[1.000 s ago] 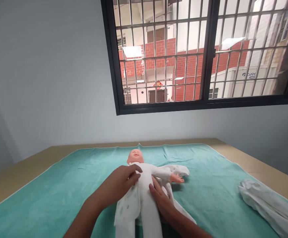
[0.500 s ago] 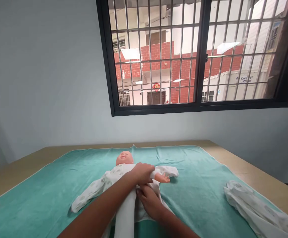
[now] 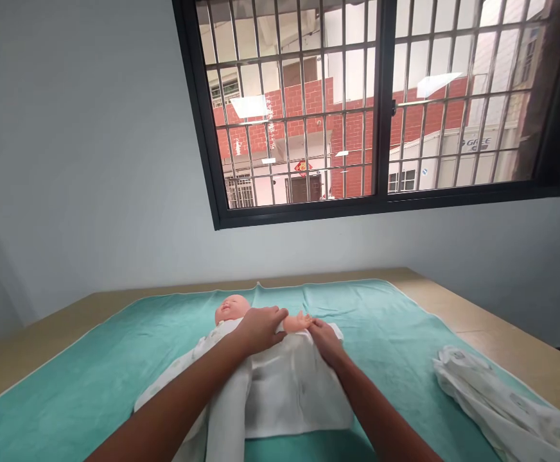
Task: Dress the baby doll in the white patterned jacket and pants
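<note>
One doll, bare forearm between left hand and right hand.

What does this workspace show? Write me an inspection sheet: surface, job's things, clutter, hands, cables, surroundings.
Surface: teal cloth, creased near its far edge, over a light-brown, wood-coloured tabletop.
Job's things: pink-headed doll in white clothing, lying face up; white fabric garment, one panel spread beside the doll's body.
Clutter: loosely bunched white patterned fabric at the right, apart from the doll.
Hands: left hand around the doll's arm; right hand at its fingers, grip unclear.
Cables: nothing seen.
Surroundings: pale grey wall; black-framed window with metal bars beyond.
</note>
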A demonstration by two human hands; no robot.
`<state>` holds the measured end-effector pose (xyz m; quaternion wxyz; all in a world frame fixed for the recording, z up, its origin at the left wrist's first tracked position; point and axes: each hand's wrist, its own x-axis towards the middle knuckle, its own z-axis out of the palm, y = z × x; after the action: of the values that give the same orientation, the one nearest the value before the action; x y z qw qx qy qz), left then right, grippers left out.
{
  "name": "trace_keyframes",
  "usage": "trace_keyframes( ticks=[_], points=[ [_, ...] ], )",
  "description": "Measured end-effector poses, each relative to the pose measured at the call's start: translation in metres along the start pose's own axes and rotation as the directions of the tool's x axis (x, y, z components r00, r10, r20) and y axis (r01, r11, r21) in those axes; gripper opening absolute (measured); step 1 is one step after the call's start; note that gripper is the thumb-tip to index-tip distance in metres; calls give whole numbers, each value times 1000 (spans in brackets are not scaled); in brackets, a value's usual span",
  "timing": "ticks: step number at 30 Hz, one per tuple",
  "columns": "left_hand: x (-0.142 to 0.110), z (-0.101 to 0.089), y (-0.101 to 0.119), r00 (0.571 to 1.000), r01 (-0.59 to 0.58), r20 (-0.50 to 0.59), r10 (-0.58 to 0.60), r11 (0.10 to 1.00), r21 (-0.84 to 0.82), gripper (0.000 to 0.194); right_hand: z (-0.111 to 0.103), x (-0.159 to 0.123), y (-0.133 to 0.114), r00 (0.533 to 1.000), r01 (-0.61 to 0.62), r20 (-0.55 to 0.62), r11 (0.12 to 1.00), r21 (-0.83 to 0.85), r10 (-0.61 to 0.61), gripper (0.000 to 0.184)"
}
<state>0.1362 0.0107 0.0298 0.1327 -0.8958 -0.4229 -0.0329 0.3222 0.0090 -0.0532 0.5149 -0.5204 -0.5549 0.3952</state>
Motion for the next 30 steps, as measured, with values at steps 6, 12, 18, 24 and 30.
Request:
trace_keyframes(
  ticks=[6,12,18,24,30],
  points=[
    [-10,4,2,997,-72,32,68,988,140,16,-27,0,-27,998,-1,-66,989,146,11,39],
    [-6,17,8,994,-42,105,24,984,174,19,-13,-15,-59,998,-56,29,973,224,51,38],
    [-9,13,-5,994,-29,113,9,985,172,22,-24,-19,-69,982,-160,130,974,161,139,34],
    [-7,24,3,992,51,109,-58,997,63,18,-16,-24,-73,927,-313,313,885,344,206,33],
    [-1,36,21,987,145,82,-141,988,-48,45,11,-44,-86,913,-275,400,843,462,79,35]
  ],
)
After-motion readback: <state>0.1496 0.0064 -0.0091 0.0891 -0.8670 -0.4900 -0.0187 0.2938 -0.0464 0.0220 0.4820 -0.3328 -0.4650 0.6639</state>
